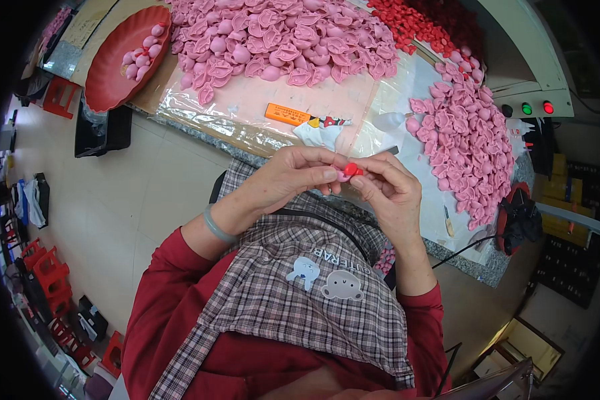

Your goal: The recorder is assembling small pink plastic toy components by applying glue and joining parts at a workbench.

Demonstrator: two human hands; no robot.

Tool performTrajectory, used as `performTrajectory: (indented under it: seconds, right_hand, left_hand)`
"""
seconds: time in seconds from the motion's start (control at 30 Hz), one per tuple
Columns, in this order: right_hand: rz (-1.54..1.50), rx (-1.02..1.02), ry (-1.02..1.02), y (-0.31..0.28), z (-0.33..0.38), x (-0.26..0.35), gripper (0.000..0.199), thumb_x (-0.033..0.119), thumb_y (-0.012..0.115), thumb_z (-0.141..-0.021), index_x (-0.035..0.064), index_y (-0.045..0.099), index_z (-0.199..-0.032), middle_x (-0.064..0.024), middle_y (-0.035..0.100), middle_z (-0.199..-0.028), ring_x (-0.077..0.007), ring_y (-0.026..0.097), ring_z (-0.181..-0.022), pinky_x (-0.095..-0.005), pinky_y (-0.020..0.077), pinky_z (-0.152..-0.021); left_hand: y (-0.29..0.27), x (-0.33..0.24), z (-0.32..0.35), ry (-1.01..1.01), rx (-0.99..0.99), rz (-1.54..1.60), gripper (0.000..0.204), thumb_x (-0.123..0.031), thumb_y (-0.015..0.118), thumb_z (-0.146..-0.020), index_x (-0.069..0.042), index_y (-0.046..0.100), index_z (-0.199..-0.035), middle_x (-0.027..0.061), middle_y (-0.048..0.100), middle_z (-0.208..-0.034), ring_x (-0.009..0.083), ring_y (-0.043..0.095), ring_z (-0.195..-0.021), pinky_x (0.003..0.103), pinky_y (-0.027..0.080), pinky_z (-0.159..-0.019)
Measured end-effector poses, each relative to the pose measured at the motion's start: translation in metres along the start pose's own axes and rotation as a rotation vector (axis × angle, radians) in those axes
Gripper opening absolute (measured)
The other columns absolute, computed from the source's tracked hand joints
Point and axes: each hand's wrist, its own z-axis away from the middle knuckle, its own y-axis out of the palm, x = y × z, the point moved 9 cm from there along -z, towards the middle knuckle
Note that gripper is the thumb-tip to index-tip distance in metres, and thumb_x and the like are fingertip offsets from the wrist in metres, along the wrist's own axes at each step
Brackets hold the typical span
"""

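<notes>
Above the checked apron, just short of the bench edge, both hands meet. Left hand fingers pinch a small pink piece; right hand fingers are clamped on a red piece, touching the pink one from the right and slightly above. Long axis hidden by fingertips. Pink heaps lie well apart.

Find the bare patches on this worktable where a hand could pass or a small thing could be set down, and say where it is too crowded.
Free: the plastic sheet between the big pink pile and the table's near edge, left of the orange box; also the strip between both pink piles. The red tray is mostly bare. Crowded: the right pink pile and red pieces.
</notes>
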Motion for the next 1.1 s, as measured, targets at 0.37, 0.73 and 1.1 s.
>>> performTrajectory:
  seconds: [0.37,0.73,1.1]
  right_hand:
    - [0.268,0.008,-0.087,0.010,0.006,0.010,0.027,-0.005,0.070,-0.080,-0.0017,0.068,-0.107,-0.0053,0.060,-0.096,-0.0096,0.059,-0.082,-0.0209,0.0495,-0.071]
    - [0.147,-0.091,-0.022,0.012,-0.001,0.000,0.028,-0.007,0.069,-0.081,-0.0032,0.067,-0.109,-0.0047,0.060,-0.094,-0.0078,0.057,-0.080,-0.0188,0.0476,-0.069]
    - [0.096,-0.052,0.031,0.011,-0.001,-0.003,0.023,-0.006,0.067,-0.083,-0.0053,0.066,-0.107,-0.0044,0.060,-0.095,-0.0062,0.056,-0.077,-0.0178,0.0466,-0.068]
  left_hand:
    - [-0.009,0.013,0.002,-0.012,-0.117,0.204,0.027,-0.014,0.058,-0.096,0.002,0.061,-0.117,0.0080,0.065,-0.102,0.0119,0.063,-0.088,0.024,0.053,-0.081]
    - [-0.010,0.004,0.005,0.145,-0.311,0.162,0.025,-0.013,0.057,-0.096,0.000,0.060,-0.117,0.0098,0.065,-0.108,0.0146,0.064,-0.098,0.027,0.053,-0.089]
    - [-0.016,0.005,0.006,0.170,-0.307,-0.076,0.023,-0.003,0.062,-0.091,0.001,0.060,-0.113,0.0110,0.066,-0.107,0.0145,0.064,-0.094,0.027,0.054,-0.082]
